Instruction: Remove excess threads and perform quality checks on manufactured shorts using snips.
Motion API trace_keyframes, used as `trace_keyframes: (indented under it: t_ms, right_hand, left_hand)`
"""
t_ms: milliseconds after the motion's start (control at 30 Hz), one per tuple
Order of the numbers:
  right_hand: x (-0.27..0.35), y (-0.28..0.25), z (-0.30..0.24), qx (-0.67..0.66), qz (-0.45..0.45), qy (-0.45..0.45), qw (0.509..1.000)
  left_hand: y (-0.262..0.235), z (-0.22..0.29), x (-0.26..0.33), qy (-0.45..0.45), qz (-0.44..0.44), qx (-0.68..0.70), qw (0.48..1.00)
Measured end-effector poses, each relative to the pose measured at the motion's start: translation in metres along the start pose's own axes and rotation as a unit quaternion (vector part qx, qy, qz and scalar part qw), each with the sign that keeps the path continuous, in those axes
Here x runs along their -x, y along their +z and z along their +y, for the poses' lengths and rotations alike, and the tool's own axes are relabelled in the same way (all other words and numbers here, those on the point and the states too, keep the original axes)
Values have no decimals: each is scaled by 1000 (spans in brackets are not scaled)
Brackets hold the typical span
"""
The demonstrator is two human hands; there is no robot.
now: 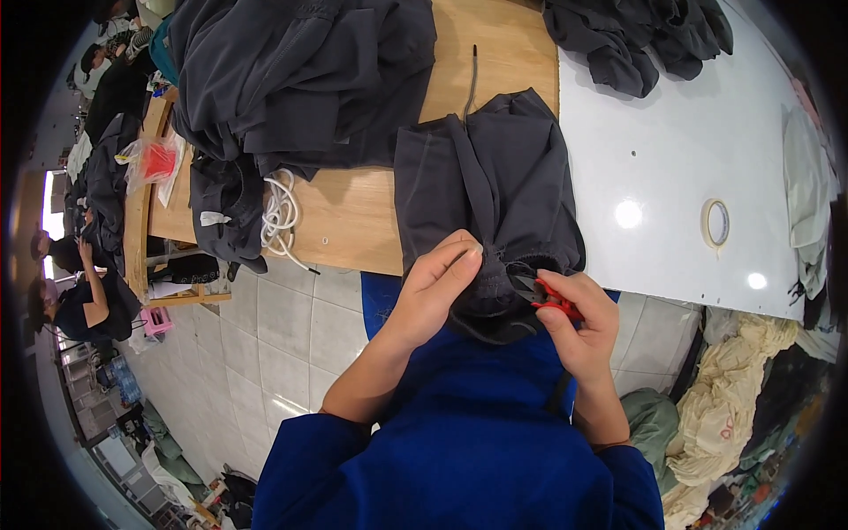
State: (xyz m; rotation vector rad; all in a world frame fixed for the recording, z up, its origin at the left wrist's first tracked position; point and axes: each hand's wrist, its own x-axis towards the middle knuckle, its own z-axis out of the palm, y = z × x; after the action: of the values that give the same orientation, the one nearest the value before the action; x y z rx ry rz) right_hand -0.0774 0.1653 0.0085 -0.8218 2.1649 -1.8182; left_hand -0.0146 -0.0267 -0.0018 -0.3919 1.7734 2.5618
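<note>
A dark grey garment (521, 190), with a gathered waistband, hangs over the near edge of the wooden table toward my body. My left hand (431, 291) pinches its gathered band from the left, thumb and fingers closed on the cloth. In my right hand (585, 325) are small snips (555, 303) with red handles and dark blades. Their blades point left, at the band, where loose threads show; I cannot tell whether they touch the cloth. A grey drawcord (473, 75) runs from the garment's far end across the table.
Dark grey garments (300, 79) lie piled at the far left, with a coil of white cord (281, 212) nearer. A tape roll (715, 223) sits on the white tabletop (658, 185) at right. Cream cloth (729, 397) is heaped below it. People (88, 300) are at the far left.
</note>
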Motion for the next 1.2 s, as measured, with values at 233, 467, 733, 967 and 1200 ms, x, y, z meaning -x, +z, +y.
trace_keyframes:
  t_ms: [233, 467, 733, 967, 1200]
  right_hand:
    - [-3, 6, -3, 70, 9, -34, 997]
    - [-4, 8, -1, 83, 24, -80, 993]
    - [-3, 8, -3, 101, 30, -85, 991]
    - [-2, 6, -2, 145, 27, -106, 983]
    - [1, 14, -9, -38, 84, 16, 996]
  left_hand:
    - [4, 5, 3, 42, -11, -77, 996]
    - [4, 4, 5, 34, -18, -68, 997]
    - [3, 7, 6, 31, -30, -74, 996]
    - [3, 4, 7, 14, -25, -66, 997]
    - [5, 5, 5, 13, -19, -62, 998]
